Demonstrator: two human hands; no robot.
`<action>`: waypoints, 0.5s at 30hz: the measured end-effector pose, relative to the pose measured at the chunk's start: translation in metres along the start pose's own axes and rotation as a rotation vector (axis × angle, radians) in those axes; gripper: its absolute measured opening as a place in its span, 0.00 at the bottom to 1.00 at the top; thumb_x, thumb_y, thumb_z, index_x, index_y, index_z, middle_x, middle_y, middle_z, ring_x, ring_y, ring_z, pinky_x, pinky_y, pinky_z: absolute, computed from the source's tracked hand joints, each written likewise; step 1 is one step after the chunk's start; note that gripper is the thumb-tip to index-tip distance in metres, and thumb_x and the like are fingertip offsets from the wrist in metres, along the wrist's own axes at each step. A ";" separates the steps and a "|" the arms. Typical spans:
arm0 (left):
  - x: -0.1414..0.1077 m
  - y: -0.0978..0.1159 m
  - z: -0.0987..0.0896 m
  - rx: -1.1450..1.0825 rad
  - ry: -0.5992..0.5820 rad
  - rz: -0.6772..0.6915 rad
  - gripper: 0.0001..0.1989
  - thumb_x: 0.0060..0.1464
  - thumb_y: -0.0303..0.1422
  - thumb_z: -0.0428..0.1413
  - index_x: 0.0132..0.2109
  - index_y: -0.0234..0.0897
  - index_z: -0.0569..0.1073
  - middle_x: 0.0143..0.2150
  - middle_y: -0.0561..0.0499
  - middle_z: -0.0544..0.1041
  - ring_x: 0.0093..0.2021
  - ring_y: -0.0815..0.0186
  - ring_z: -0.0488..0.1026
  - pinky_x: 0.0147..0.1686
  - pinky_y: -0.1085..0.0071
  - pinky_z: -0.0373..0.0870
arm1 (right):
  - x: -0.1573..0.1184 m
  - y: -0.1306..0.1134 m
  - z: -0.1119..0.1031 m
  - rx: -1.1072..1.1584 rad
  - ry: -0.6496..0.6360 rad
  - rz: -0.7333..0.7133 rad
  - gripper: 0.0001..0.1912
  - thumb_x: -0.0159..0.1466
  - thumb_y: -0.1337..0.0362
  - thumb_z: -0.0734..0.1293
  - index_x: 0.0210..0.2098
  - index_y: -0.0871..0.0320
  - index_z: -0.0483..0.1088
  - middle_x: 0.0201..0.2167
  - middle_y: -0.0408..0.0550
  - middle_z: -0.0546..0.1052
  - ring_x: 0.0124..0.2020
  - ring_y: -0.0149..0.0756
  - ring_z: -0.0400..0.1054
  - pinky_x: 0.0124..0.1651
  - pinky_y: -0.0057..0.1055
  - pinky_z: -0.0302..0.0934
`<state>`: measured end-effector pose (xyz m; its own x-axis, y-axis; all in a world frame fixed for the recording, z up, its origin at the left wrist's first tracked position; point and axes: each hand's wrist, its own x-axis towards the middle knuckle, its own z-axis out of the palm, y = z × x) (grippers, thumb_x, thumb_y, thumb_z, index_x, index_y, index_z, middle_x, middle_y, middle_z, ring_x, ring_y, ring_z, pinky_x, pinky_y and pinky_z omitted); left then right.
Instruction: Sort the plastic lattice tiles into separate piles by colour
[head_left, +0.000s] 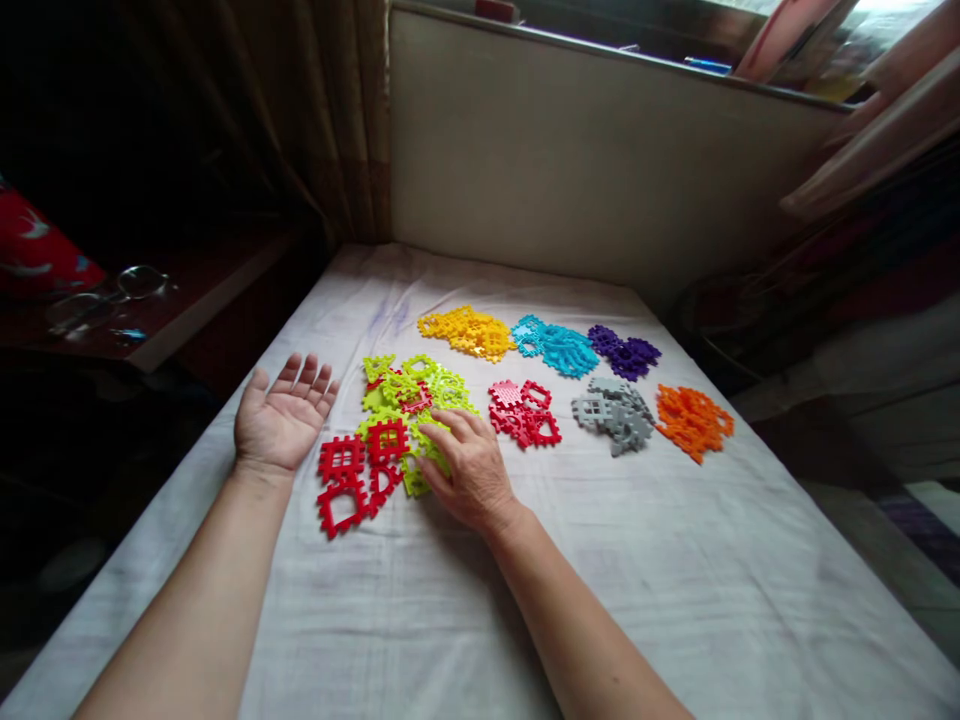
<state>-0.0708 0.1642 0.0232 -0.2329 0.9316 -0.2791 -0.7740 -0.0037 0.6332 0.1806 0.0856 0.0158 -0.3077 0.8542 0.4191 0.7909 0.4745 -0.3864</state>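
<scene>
My left hand (283, 415) lies palm up on the cloth, fingers apart, holding nothing, left of the pieces. My right hand (469, 465) is palm down over the right side of the lime green pieces (442, 385), its fingers spread and touching them. Several red pieces (343, 457) lie between my hands, some on top of the green ones. To the right of my right hand is another cluster of red pieces (525, 415). Whether a piece is under my right fingertips is hidden.
Yellow (469, 332), blue (566, 350) and purple (626, 353) piles line the back. Grey (616, 415) and orange (694, 422) piles lie to the right. The white cloth (675, 580) covers the table. Glasses (142, 282) rest on a side surface at left.
</scene>
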 end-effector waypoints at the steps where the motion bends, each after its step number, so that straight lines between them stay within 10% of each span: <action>1: 0.000 0.000 0.000 0.000 0.000 -0.003 0.15 0.59 0.46 0.51 0.40 0.42 0.75 0.44 0.47 0.82 0.46 0.59 0.79 0.45 0.60 0.78 | 0.002 -0.006 0.002 -0.003 -0.028 -0.013 0.19 0.65 0.57 0.67 0.54 0.53 0.73 0.59 0.52 0.73 0.61 0.46 0.61 0.61 0.45 0.54; 10: -0.001 0.001 0.001 -0.009 -0.002 -0.009 0.14 0.60 0.45 0.49 0.39 0.43 0.75 0.43 0.48 0.82 0.45 0.60 0.80 0.44 0.61 0.79 | 0.029 -0.031 0.014 -0.066 -0.238 -0.042 0.17 0.63 0.58 0.69 0.52 0.48 0.73 0.55 0.47 0.75 0.61 0.45 0.60 0.61 0.45 0.53; 15: 0.000 0.001 -0.001 -0.012 -0.017 -0.014 0.14 0.60 0.45 0.50 0.40 0.43 0.75 0.44 0.48 0.82 0.46 0.59 0.79 0.44 0.61 0.79 | 0.027 -0.022 0.011 -0.012 -0.119 0.001 0.19 0.62 0.54 0.71 0.52 0.49 0.74 0.52 0.48 0.77 0.57 0.43 0.63 0.60 0.42 0.54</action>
<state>-0.0720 0.1638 0.0233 -0.2116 0.9377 -0.2756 -0.7844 0.0053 0.6202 0.1493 0.1008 0.0269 -0.3670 0.8744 0.3175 0.7975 0.4715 -0.3765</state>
